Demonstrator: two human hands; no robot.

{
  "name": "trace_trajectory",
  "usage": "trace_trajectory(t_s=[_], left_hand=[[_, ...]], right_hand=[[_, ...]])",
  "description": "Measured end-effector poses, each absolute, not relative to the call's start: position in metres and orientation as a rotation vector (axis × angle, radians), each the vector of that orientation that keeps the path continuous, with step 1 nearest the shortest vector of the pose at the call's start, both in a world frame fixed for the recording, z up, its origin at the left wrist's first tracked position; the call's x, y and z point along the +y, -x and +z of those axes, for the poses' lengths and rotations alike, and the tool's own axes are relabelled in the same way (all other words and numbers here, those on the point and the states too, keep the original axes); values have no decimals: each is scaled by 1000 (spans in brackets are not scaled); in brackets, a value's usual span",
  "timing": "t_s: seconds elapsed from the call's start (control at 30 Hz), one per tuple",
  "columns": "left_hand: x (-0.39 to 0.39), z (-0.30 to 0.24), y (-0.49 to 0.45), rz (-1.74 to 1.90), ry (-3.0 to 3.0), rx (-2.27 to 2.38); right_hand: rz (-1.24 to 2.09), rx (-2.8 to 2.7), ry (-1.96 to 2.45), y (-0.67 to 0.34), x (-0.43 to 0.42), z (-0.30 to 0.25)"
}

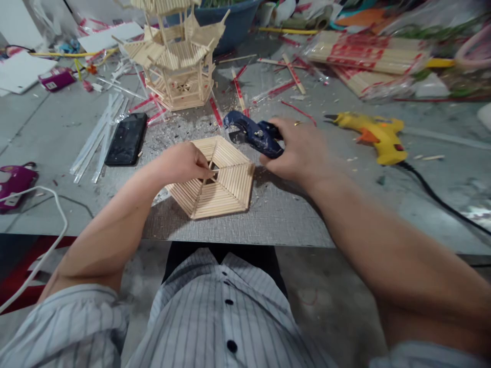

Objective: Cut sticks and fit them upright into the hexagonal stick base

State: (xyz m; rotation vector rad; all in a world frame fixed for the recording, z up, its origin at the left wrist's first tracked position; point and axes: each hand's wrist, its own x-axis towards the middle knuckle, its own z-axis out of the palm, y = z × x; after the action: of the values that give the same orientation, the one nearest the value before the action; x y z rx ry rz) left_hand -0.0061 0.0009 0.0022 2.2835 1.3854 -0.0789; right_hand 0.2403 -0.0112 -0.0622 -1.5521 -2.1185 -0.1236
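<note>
A hexagonal panel of thin wooden sticks [230, 191] lies flat by the table's near edge, with a small opening crossed by sticks at its middle. Over that opening, my left hand [186, 163] is closed in a pinch. Whatever lies between its fingertips is too small to make out. My right hand [301, 148] grips a dark blue hand cutter [255, 134], its head pointing left just above the panel's far right side. The fingers wrapped round the cutter are partly hidden.
Behind the panel stands a tiered stick pagoda [178, 66]. A phone [126, 139] and clear glue sticks [97, 138] lie left; a yellow glue gun [378, 134] with a black cord lies right. Packaged sticks [368, 51] and red-and-clear wrapper scraps [274, 92] litter the back.
</note>
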Motion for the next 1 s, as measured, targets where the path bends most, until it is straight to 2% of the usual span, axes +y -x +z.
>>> trace_trajectory(t_s=[0.3, 0.67, 1.0], left_hand=[[-4, 5, 1, -243, -2243, 1318], [7, -10, 9, -32, -2221, 1106], [6, -8, 5, -44, -2229, 1141]], right_hand=[[-26, -2129, 1576, -240, -13, -61], [-82, -2145, 1581, -238, -13, -62], [-75, -2163, 1570, -236, -16, -59]])
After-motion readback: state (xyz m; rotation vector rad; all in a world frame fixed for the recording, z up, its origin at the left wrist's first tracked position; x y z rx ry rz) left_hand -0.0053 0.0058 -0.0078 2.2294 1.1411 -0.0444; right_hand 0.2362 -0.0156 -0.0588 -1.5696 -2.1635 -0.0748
